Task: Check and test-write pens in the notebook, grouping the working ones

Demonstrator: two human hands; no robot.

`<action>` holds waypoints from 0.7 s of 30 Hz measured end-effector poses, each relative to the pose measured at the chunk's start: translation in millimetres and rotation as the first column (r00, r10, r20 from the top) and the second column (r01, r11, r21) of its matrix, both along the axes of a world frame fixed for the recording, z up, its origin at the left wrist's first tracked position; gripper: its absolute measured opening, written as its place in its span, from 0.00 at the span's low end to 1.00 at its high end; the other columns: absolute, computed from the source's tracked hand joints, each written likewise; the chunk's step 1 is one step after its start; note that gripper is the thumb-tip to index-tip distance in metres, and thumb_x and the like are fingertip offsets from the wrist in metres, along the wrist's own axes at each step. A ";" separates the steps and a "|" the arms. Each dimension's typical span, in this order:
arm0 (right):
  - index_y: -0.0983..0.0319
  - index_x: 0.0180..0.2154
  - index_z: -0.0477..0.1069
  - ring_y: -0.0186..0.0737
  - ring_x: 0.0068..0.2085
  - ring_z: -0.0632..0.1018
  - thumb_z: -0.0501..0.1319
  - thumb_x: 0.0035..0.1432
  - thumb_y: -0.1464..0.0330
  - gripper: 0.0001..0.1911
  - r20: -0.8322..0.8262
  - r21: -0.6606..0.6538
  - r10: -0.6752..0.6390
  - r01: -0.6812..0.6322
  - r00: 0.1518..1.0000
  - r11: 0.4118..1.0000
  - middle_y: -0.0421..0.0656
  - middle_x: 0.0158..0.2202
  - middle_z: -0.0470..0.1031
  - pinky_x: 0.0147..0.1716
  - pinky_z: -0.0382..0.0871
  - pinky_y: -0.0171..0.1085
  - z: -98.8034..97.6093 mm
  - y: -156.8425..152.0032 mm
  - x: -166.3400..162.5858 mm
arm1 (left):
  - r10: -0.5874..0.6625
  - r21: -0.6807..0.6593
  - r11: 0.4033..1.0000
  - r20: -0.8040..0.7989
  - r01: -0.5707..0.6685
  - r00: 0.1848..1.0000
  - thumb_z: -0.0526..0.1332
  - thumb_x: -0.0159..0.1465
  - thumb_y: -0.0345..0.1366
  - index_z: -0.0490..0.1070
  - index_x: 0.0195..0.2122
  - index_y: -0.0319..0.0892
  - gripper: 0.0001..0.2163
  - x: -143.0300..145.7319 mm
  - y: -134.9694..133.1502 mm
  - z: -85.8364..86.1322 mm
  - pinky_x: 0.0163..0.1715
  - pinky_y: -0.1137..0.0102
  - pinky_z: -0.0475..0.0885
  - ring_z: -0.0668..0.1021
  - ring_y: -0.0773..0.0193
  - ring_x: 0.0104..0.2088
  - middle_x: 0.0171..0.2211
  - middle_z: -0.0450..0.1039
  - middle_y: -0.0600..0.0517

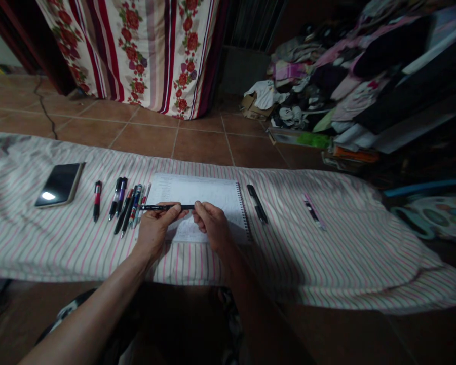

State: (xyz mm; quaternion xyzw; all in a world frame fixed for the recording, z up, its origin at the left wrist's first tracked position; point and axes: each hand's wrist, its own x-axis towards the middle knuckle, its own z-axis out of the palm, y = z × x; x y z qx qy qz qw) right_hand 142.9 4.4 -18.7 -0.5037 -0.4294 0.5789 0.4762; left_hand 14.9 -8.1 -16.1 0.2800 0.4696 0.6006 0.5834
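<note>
Both of my hands hold one slim black pen (pixel 161 207) level above an open spiral notebook (pixel 213 188). My left hand (pixel 157 223) pinches its middle between thumb and fingers, and my right hand (pixel 212 220) grips the right end. Whether that end is a cap, I cannot make out. Left of the notebook lies a group of several pens (pixel 127 210), with a purple pen (pixel 122 195) among them and a red pen (pixel 97 201) a little apart. On the right side are black pens (pixel 257 204) lying together, and farther off a pink and white pair of pens (pixel 314 212).
A striped cloth (pixel 289 253) covers the low surface. A phone (pixel 60 185) lies on it at the left. Beyond stand a flowered curtain (pixel 155 50) and tiled floor (pixel 144 137). Clothes (pixel 327 71) are heaped at the back right, near a cardboard box (pixel 253 107).
</note>
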 end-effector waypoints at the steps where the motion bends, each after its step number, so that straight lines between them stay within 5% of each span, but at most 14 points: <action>1: 0.63 0.22 0.65 0.24 0.16 0.58 0.56 0.52 0.58 0.15 -0.002 0.009 -0.003 0.003 1.000 1.000 0.34 0.18 0.62 0.14 0.48 0.29 -0.6 0.4 -0.4 | 0.004 -0.007 1.000 -0.001 -0.004 1.000 0.70 0.46 0.34 0.73 0.30 0.34 0.12 0.5 -0.2 0.4 0.40 0.68 0.74 0.80 0.63 0.30 0.26 0.77 0.50; 8: 0.62 0.26 0.69 0.27 0.18 0.65 0.57 0.51 0.65 0.07 0.069 0.170 -0.061 0.049 0.996 0.984 0.35 0.18 0.66 0.20 0.59 0.30 -4.3 4.1 -2.6 | 0.055 -0.042 0.998 0.062 -0.053 0.997 0.70 0.45 0.33 0.73 0.29 0.34 0.12 2.5 0.9 4.4 0.41 0.67 0.74 0.80 0.63 0.29 0.25 0.77 0.51; 12: 0.62 0.33 0.71 0.29 0.22 0.68 0.60 0.50 0.64 0.09 -0.041 0.122 -0.016 0.021 0.999 0.992 0.35 0.20 0.68 0.23 0.63 0.31 -0.6 2.0 -4.4 | 0.054 -0.017 0.998 0.070 -0.053 0.996 0.70 0.45 0.34 0.74 0.28 0.35 0.11 -0.8 1.3 5.1 0.41 0.68 0.73 0.80 0.64 0.29 0.26 0.77 0.51; 16: 0.62 0.29 0.69 0.29 0.23 0.68 0.58 0.51 0.55 0.15 -0.145 0.035 0.052 -0.047 0.988 0.998 0.39 0.25 0.70 0.20 0.62 0.30 3.2 -0.5 -4.2 | 0.024 0.082 0.996 -0.054 -0.020 0.998 0.70 0.46 0.36 0.74 0.31 0.36 0.13 -5.2 1.0 4.7 0.40 0.67 0.74 0.80 0.62 0.29 0.26 0.77 0.50; 21: 0.64 0.24 0.68 0.26 0.16 0.60 0.57 0.51 0.55 0.18 -0.016 0.027 0.021 -0.020 1.000 0.999 0.37 0.18 0.66 0.14 0.51 0.30 1.0 0.7 -1.2 | -0.004 0.071 0.997 -0.104 0.011 0.995 0.69 0.47 0.36 0.74 0.32 0.36 0.13 -6.4 -0.3 3.2 0.38 0.67 0.74 0.80 0.62 0.29 0.25 0.77 0.49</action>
